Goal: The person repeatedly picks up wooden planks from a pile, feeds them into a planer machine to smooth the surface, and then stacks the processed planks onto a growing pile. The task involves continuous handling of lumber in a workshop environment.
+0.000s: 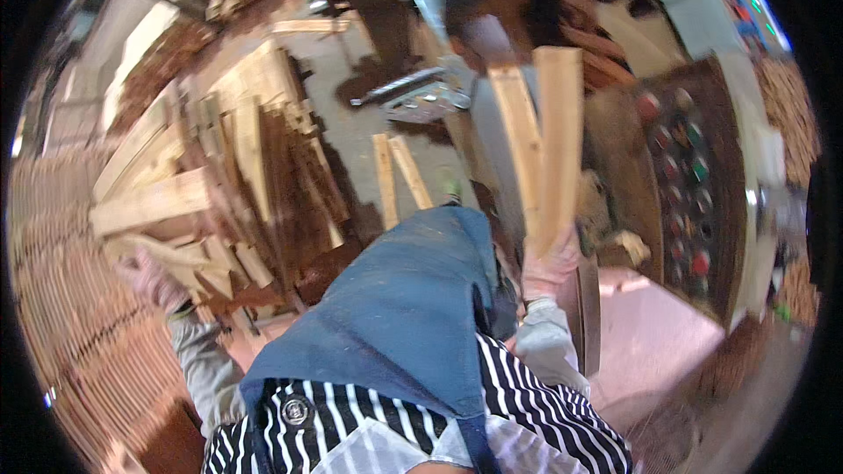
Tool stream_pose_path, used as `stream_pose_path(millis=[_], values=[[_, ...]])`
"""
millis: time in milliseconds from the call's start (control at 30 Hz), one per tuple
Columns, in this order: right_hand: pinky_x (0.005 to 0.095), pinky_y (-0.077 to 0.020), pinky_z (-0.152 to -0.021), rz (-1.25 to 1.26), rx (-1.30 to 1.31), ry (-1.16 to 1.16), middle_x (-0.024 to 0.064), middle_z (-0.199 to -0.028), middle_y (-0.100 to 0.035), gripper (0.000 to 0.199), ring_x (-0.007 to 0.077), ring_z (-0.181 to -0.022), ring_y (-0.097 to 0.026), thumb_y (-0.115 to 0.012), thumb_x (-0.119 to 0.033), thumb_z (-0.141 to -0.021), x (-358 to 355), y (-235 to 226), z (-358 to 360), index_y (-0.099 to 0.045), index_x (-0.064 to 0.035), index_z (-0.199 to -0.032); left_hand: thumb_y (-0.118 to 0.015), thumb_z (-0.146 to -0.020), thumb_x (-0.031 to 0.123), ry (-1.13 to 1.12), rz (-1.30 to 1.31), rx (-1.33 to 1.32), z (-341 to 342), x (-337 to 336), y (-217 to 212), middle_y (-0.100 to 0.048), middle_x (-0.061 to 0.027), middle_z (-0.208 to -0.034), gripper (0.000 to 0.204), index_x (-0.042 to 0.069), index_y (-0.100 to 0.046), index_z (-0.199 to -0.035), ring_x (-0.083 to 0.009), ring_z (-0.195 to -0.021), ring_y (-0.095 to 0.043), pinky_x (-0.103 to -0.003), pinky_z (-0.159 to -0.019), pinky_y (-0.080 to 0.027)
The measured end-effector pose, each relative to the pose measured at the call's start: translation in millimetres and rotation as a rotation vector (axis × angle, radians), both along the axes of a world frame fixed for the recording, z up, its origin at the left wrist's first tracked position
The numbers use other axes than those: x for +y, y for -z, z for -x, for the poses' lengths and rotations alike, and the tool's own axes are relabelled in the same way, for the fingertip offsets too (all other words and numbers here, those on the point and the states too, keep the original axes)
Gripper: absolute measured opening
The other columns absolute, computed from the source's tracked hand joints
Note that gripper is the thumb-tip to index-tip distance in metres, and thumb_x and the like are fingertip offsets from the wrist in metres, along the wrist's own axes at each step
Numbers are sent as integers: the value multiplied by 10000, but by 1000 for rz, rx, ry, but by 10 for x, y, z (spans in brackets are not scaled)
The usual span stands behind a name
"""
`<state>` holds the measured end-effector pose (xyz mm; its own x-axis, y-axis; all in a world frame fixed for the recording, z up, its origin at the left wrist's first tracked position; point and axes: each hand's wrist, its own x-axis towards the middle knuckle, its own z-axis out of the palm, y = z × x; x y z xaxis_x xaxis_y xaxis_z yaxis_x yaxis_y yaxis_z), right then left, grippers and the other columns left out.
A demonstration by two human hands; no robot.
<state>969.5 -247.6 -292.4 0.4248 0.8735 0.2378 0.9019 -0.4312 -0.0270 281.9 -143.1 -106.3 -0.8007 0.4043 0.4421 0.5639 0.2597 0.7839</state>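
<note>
My right hand [549, 265], in a pale pinkish glove, is closed round the lower ends of two wooden boards [559, 136]. The boards stick up away from me and spread apart toward their far ends. Out at the left, my gloved left hand [151, 279] is open and somewhat blurred, with no board visible in it. It is beside the near edge of a pile of wooden boards [255, 149]; whether it touches them I cannot tell.
A control panel [683, 184] with several coloured buttons stands at the right. Stacked thin wooden strips [75, 254] line the left. Two loose slats [402, 171] lie on the floor ahead, near a metal machine part [413, 92]. A pale pink surface [654, 325] is beside my right arm.
</note>
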Motion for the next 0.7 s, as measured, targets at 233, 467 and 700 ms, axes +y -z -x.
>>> stream_pose_path(millis=[233, 467, 700], values=[[509, -538, -948, -363, 14, -146, 230, -1376, -605, 748, 399, -1131, -652, -669, -510, -934, 2124, 276, -83, -458, -95, -1520, -615, -877, 717, -335, 868, -83, 274, 150, 388, -543, -294, -1466, 984, 104, -348, -1599, -406, -1416, -478, -536, -1236, -270], [507, -422, -1123, -99, 279, -371, 256, -1446, -544, 800, 458, -1301, -529, -747, -384, -884, 1552, 134, 255, -428, -58, -1541, -781, -774, 437, -514, 823, -291, -239, -119, -82, -339, -268, -1616, 1116, 86, -174, -1643, -425, -1489, -337, -485, -1214, -337], [526, -461, -1070, 355, 156, -290, 297, -1425, -549, 721, 470, -1300, -541, -738, -368, -890, -440, 26, -330, -487, -22, -1471, -840, -734, 188, -242, -36, -492, -68, -126, -196, -640, -215, -1246, 888, -44, -413, -1477, -326, -1043, -644, -405, -931, -531]])
